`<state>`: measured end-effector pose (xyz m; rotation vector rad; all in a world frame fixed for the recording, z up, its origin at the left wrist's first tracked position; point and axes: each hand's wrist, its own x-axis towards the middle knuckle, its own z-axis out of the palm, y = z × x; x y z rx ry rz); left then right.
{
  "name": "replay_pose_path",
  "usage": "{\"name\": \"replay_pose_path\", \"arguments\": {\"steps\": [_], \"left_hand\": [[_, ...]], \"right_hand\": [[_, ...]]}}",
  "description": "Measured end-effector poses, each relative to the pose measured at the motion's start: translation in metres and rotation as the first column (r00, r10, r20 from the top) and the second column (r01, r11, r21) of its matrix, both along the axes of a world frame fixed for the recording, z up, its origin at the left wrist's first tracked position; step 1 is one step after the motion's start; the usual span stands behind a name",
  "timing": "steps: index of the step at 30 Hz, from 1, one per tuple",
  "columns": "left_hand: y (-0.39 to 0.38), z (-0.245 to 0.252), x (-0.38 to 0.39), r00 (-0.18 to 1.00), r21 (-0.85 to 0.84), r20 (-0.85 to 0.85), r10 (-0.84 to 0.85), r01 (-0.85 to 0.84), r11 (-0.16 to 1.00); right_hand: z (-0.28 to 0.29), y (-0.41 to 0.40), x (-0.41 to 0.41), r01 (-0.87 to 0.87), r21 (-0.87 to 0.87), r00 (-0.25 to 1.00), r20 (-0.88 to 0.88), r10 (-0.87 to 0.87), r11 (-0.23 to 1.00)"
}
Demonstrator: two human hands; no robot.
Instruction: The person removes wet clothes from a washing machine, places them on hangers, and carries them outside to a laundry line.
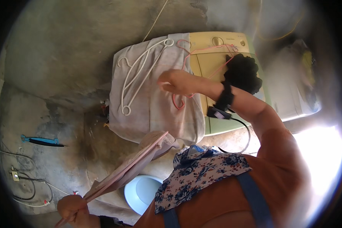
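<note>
My left hand (71, 208), low at the left, grips one end of a pink plastic hanger (125, 168) that carries a thin pale pink garment (148, 155). My right hand (173, 82) hangs over the cloth-covered side of a washing machine (199, 125), its fingers curled; whether it holds anything cannot be told. White plastic hangers (142, 68) lie on the grey cloth (162, 119) left of that hand. Pink hangers (178, 104) lie partly beneath the hand and wrist. A black bunched fabric item (242, 72) rests on the machine's right side, beyond my forearm.
A light blue basin (145, 191) stands on the floor below the held garment. At the left wall are a blue hanging tool (41, 140) and hoses by a socket (15, 175). A second whitish appliance (287, 94) stands at the right. A cable runs from my right wrist.
</note>
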<state>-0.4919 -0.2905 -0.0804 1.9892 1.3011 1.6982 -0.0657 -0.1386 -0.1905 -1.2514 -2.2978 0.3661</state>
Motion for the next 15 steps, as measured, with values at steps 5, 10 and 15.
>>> {"name": "replay_pose_path", "arguments": {"steps": [5, 10, 15], "left_hand": [[-0.002, 0.014, 0.008, 0.944, 0.049, 0.256, -0.207, 0.201, 0.978], [0.008, 0.012, -0.022, 0.92, 0.033, 0.127, -0.372, 0.371, 0.928], [0.039, 0.011, -0.033, 0.706, -0.001, 0.186, -0.684, 0.696, 0.718]], "right_hand": [[-0.028, 0.085, -0.016, 0.207, 0.243, 0.878, 0.381, -0.289, 0.948], [-0.065, 0.132, -0.018, 0.151, 0.333, 0.766, 0.556, -0.323, 0.931], [-0.052, 0.144, -0.008, -0.016, 0.394, 0.823, 0.526, -0.212, 0.919]]}}
